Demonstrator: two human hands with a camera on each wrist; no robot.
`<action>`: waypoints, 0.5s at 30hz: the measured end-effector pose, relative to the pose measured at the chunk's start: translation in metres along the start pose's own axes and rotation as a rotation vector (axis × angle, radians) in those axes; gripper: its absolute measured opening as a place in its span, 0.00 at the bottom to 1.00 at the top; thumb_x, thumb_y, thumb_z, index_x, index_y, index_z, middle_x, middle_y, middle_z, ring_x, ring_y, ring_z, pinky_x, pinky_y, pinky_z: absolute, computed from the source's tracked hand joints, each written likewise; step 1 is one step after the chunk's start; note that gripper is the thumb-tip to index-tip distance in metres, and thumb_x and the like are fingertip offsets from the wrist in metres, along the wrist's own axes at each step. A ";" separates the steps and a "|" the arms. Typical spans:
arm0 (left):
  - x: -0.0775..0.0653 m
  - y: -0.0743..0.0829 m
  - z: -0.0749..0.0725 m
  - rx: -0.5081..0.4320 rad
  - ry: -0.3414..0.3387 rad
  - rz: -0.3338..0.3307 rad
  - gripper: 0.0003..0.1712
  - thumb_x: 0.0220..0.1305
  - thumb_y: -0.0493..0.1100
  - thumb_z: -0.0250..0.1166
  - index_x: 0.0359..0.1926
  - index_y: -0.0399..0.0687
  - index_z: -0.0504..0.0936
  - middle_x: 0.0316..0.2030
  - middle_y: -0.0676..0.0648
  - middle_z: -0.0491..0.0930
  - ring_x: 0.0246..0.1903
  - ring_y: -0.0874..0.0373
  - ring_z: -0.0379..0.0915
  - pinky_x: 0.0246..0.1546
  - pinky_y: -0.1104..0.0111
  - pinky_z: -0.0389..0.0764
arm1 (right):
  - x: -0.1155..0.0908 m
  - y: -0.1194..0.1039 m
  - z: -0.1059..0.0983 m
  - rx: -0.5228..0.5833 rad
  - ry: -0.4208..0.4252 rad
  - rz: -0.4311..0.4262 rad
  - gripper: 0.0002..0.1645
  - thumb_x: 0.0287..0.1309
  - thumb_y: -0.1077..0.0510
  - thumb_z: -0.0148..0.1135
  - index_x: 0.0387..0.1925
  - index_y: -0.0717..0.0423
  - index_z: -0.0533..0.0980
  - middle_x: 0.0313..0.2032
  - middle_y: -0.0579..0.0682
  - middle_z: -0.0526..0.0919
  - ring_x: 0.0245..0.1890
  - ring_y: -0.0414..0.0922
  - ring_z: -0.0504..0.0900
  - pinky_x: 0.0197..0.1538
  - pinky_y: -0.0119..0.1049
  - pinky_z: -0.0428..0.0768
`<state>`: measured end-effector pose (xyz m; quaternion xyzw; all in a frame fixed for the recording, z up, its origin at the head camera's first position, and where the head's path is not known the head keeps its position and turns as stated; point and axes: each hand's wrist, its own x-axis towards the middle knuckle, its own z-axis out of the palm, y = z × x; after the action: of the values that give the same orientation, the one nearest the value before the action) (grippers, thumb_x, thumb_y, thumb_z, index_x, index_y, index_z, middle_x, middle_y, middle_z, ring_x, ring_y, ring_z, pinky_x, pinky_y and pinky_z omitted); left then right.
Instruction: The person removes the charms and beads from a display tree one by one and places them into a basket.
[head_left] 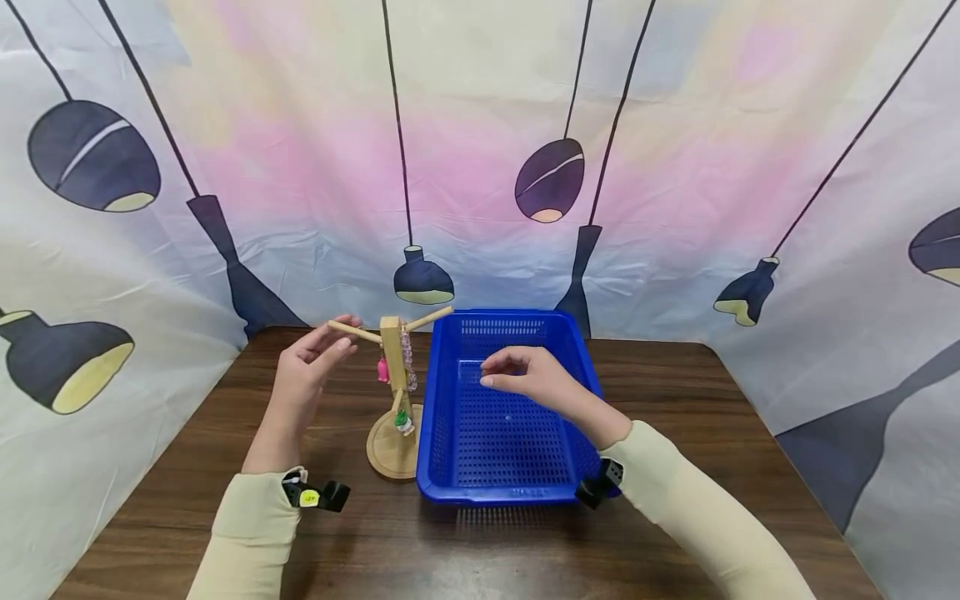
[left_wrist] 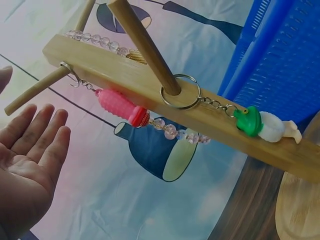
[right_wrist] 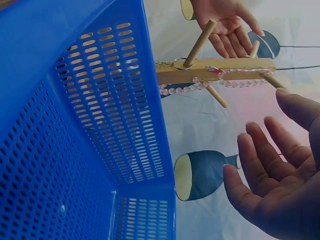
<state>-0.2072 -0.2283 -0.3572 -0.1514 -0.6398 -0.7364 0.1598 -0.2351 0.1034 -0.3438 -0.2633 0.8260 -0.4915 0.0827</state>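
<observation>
A wooden peg stand [head_left: 393,354] on a round base stands left of a blue plastic basket [head_left: 432,433]. From its pegs hang a pink keychain [left_wrist: 120,106], a keychain with a green-and-white figure [left_wrist: 260,124] on a metal ring, and pinkish clear bead bracelets [right_wrist: 240,83]. My left hand [head_left: 300,379] is beside the stand's left peg, fingers loosely extended and palm bare in the left wrist view. Over the basket hovers my right hand [head_left: 536,379], its fingers relaxed and slightly bent, with nothing held in the right wrist view.
The basket's floor [head_left: 510,450] shows a tiny bright spot. Both items stand on a dark wooden table [head_left: 660,392]. Behind it hangs a cloth backdrop [head_left: 480,167] printed with lamps. Black wrist cameras sit on both cuffs, the right one near the basket's rim.
</observation>
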 end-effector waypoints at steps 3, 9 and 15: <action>0.000 -0.001 0.002 0.007 0.009 -0.012 0.18 0.75 0.34 0.59 0.63 0.39 0.78 0.49 0.64 0.87 0.53 0.74 0.82 0.54 0.81 0.85 | 0.007 0.000 0.005 0.007 -0.020 0.002 0.17 0.68 0.57 0.66 0.54 0.60 0.82 0.51 0.59 0.87 0.49 0.45 0.85 0.54 0.38 0.87; 0.002 -0.003 0.008 0.026 0.029 -0.038 0.19 0.75 0.36 0.60 0.63 0.38 0.78 0.46 0.65 0.88 0.51 0.74 0.83 0.53 0.81 0.85 | 0.018 -0.001 0.017 -0.004 -0.057 0.019 0.17 0.68 0.56 0.66 0.54 0.60 0.82 0.52 0.58 0.87 0.48 0.45 0.85 0.54 0.37 0.87; 0.005 -0.004 0.012 -0.013 0.053 -0.042 0.14 0.75 0.35 0.59 0.51 0.58 0.84 0.44 0.63 0.89 0.49 0.71 0.84 0.51 0.79 0.86 | 0.029 -0.002 0.028 0.005 -0.079 0.027 0.16 0.68 0.56 0.67 0.53 0.60 0.83 0.50 0.58 0.88 0.46 0.42 0.85 0.52 0.35 0.87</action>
<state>-0.2132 -0.2163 -0.3567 -0.1194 -0.6337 -0.7474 0.1601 -0.2476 0.0662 -0.3529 -0.2711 0.8244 -0.4815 0.1225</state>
